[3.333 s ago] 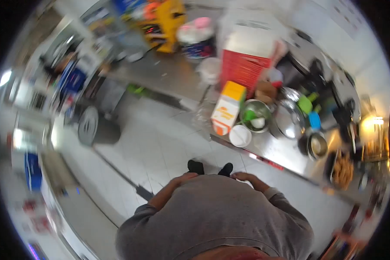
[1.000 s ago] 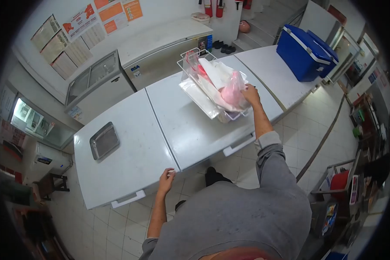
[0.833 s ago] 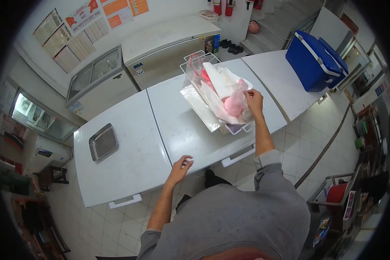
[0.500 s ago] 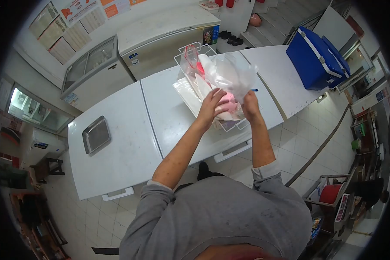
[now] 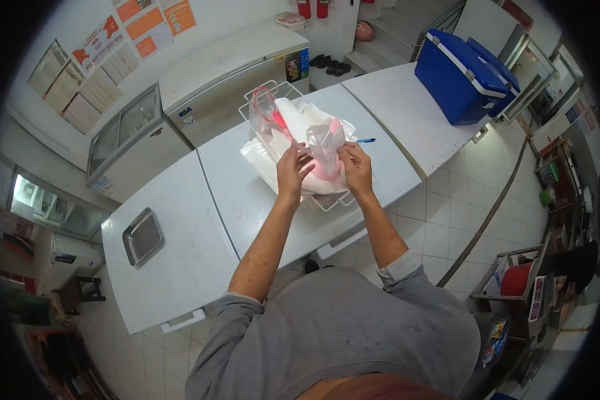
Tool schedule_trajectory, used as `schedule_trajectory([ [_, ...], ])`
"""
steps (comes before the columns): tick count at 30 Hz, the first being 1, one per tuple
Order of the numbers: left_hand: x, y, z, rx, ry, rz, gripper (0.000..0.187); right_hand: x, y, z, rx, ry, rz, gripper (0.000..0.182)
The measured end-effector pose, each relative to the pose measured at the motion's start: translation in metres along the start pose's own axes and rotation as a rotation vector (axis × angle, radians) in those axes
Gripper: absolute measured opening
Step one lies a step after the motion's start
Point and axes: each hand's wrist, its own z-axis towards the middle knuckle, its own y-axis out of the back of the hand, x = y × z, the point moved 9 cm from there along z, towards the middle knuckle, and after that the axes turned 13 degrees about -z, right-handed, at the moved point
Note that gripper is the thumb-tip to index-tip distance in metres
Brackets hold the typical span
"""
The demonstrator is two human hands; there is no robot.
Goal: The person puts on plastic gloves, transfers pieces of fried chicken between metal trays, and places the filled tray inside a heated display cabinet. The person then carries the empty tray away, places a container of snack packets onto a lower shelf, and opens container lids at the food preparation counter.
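A translucent plastic bag (image 5: pixel 326 148) stands bunched up between my two hands over a white wire basket (image 5: pixel 254 93). My left hand (image 5: pixel 293 175) has its thumb and fingers bent at the bag's left edge, gripping it. On the other side, my right hand (image 5: pixel 356 171) pinches the bag's right edge. Pink plastic (image 5: pixel 325 172) shows through and below the bag. The basket is full of white bags (image 5: pixel 255 160) and a clear bag with red edging (image 5: pixel 263 110). A blue pen (image 5: pixel 365 141) sticks out just beyond my right hand.
The basket stands on a white chest freezer top (image 5: pixel 213 183). A metal tray (image 5: pixel 143 237) lies to the left, and a blue cooler box (image 5: pixel 457 80) stands at the far right. More freezers (image 5: pixel 237 80) line the wall behind.
The plastic bag was spread wide and billowing; now it is gathered narrower and upright between my hands. Both hands have come closer together. The camera view has shifted slightly.
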Motion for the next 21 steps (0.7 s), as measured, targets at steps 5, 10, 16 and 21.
schedule_trajectory([
  [5, 0.012, -0.008, 0.005, 0.154, 0.283, 0.289, 0.071, 0.006, 0.001, 0.004, 0.095, 0.148, -0.149, 0.018],
  [10, 0.014, 0.011, -0.012, 0.125, 0.226, 0.351, 0.072, 0.029, 0.007, -0.020, 0.038, 0.424, -0.376, 0.021],
  [16, 0.033, 0.010, -0.042, 0.182, 0.105, 0.408, 0.027, 0.025, 0.047, -0.065, -0.021, 0.200, -0.276, 0.016],
  [21, 0.154, -0.038, -0.066, 0.285, 0.229, 0.439, 0.023, -0.097, 0.143, -0.152, -0.009, -0.518, 0.196, 0.023],
])
